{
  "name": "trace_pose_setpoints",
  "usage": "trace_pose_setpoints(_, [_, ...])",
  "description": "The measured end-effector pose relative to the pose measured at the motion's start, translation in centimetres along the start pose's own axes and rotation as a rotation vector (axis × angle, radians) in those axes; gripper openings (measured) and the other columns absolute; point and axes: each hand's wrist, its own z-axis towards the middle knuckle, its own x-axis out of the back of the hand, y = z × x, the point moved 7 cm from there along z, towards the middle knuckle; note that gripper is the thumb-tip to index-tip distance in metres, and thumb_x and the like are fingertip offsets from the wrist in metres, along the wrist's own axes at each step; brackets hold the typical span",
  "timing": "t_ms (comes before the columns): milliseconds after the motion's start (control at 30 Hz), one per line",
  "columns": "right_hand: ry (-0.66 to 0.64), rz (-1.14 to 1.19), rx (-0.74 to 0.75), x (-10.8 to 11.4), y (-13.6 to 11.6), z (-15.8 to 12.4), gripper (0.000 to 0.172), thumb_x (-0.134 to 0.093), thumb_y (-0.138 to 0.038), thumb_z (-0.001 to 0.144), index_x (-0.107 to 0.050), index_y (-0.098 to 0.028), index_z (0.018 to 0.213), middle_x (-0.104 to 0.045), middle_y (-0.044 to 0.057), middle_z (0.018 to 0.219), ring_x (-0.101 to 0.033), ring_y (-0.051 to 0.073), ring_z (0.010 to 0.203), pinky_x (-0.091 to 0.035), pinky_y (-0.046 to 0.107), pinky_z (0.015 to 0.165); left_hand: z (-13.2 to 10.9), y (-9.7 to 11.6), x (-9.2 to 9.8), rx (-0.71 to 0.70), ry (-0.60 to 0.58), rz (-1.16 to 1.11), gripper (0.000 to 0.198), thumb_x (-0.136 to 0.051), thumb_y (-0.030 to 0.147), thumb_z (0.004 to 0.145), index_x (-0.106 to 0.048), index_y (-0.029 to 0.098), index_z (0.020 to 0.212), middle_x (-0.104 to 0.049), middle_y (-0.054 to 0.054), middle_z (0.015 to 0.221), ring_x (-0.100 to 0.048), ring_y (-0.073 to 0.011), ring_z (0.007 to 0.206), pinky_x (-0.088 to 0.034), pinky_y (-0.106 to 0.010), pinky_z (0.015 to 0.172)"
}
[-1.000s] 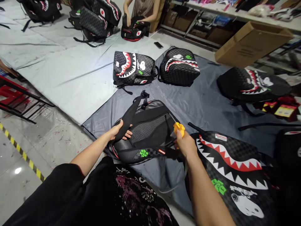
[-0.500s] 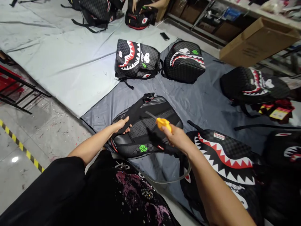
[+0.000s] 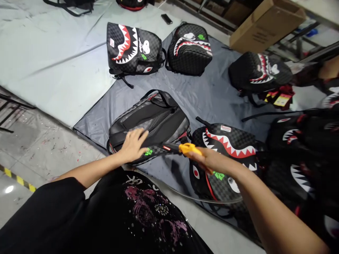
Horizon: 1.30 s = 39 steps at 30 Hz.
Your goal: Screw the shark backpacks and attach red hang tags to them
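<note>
A black checkered backpack (image 3: 169, 128) lies on its front, its back panel and shoulder straps facing up. My left hand (image 3: 132, 144) is over its near left side, fingers spread and holding nothing; I cannot tell whether the palm presses on the bag. In my right hand (image 3: 208, 158) is a yellow air blow gun (image 3: 189, 148). Its dark nozzle points left at the near edge of the bag, beside a small red tag. A clear hose (image 3: 212, 201) curves below that hand. Green print shows on the bag's side, close to my left fingertips.
More shark-mouth backpacks lie around: one at far left (image 3: 132, 49), one behind (image 3: 189, 49), one close on the right (image 3: 230, 141), and several further right. A phone (image 3: 166, 19) lies on the pale sheet. A cardboard box (image 3: 265, 26) stands at the back right.
My left hand has let go of the shoulder strap and opened. The straps now lie across the back panel. The blow gun has moved toward the bag's near right edge. The view has shifted.
</note>
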Motion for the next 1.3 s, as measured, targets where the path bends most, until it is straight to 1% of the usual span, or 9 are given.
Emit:
trace_pose_setpoints(200, [-0.044,-0.008,-0.037,-1.5,2.0,-2.3,0.037,-0.041,-0.049,0.094,-0.057,-0.017,0.106,-0.056,0.0,0.052,-0.052,0.015,0.041,-0.037,0.025,0.046,-1.4,2.1,-4.9,-0.024,-0.21,-0.123,0.066,-0.064,0.037,0.083,-0.042,0.025,0.144,-0.044,-0.014,0.145,-0.041,-0.0326,0.129,-0.039,-0.045,0.1])
trace_pose_setpoints(333, [0.131,0.084,-0.039,-0.1,4.3,-3.2,0.043,-0.04,-0.053,0.093,-0.056,-0.017,0.108,-0.058,0.001,0.054,-0.055,0.017,0.045,-0.04,0.027,0.049,3.0,-1.6,-4.9,0.377,-0.048,-0.657,0.044,-0.036,0.045,0.097,-0.061,0.019,0.121,-0.069,-0.012,0.111,-0.064,-0.0229,0.095,-0.05,-0.034,0.084])
trace_pose_setpoints(467, [0.174,0.164,-0.053,-0.3,5.1,-4.0,0.041,-0.041,-0.052,0.093,-0.057,-0.016,0.105,-0.058,0.0,0.052,-0.055,0.017,0.043,-0.041,0.028,0.049,6.1,-2.0,-7.4,0.702,-0.266,-1.048,0.056,-0.021,0.053,0.098,-0.058,0.014,0.116,-0.071,-0.012,0.082,-0.06,-0.0161,0.057,-0.047,-0.026,0.055])
trace_pose_setpoints(533, [-0.023,0.231,0.01,-2.1,4.5,-4.2,0.04,-0.044,-0.053,0.092,-0.058,-0.017,0.103,-0.057,0.0,0.049,-0.054,0.016,0.042,-0.041,0.027,0.048,6.5,-0.7,-8.0,0.694,-0.289,-1.032,0.056,-0.019,0.049,0.099,-0.054,0.013,0.123,-0.07,-0.012,0.083,-0.06,-0.0164,0.06,-0.047,-0.027,0.056])
trace_pose_setpoints(733, [0.274,0.019,-0.074,-0.1,5.3,-4.5,0.046,-0.038,-0.055,0.093,-0.06,-0.018,0.108,-0.064,0.005,0.064,-0.06,0.019,0.054,-0.04,0.027,0.053,5.5,5.2,-7.3,0.349,-0.09,-0.445,0.052,-0.051,0.038,0.091,-0.042,0.036,0.142,-0.046,-0.011,0.135,-0.046,-0.0299,0.119,-0.044,-0.041,0.093])
trace_pose_setpoints(900, [0.343,-0.195,-0.239,-0.9,5.3,-5.3,0.05,-0.034,-0.056,0.095,-0.059,-0.018,0.115,-0.069,0.014,0.091,-0.066,0.027,0.081,-0.041,0.03,0.061,5.5,6.9,-6.0,0.177,-0.227,-0.117,0.068,-0.059,0.047,0.085,-0.036,0.03,0.147,-0.038,-0.017,0.141,-0.043,-0.0355,0.122,-0.043,-0.049,0.096])
trace_pose_setpoints(1033, [0.233,-0.136,-0.201,-6.4,3.4,-7.0,0.048,-0.033,-0.056,0.095,-0.058,-0.022,0.117,-0.07,0.011,0.092,-0.067,0.027,0.085,-0.04,0.028,0.061,5.7,2.4,-0.5,0.119,-0.011,-0.519,0.05,-0.06,0.046,0.085,-0.055,0.024,0.13,-0.042,-0.011,0.143,-0.038,-0.0303,0.132,-0.033,-0.044,0.111])
trace_pose_setpoints(1133, [0.198,-0.078,-0.255,-11.8,1.8,-8.7,0.042,-0.033,-0.049,0.097,-0.058,-0.022,0.118,-0.071,0.009,0.089,-0.068,0.025,0.083,-0.04,0.026,0.06,4.7,-6.0,1.1,0.617,0.198,-1.099,0.033,-0.065,0.032,0.084,-0.059,0.02,0.114,-0.056,-0.01,0.125,-0.047,-0.0235,0.126,-0.039,-0.035,0.107])
trace_pose_setpoints(1300, [0.158,-0.025,-0.381,-20.1,-0.6,-8.7,0.041,-0.031,-0.049,0.099,-0.057,-0.022,0.113,-0.071,0.008,0.084,-0.069,0.023,0.08,-0.041,0.027,0.06,3.8,-10.9,-1.7,1.104,-0.08,-1.537,0.025,-0.034,0.025,0.098,-0.054,0.01,0.095,-0.062,-0.012,0.084,-0.066,-0.0184,0.083,-0.055,-0.031,0.078])
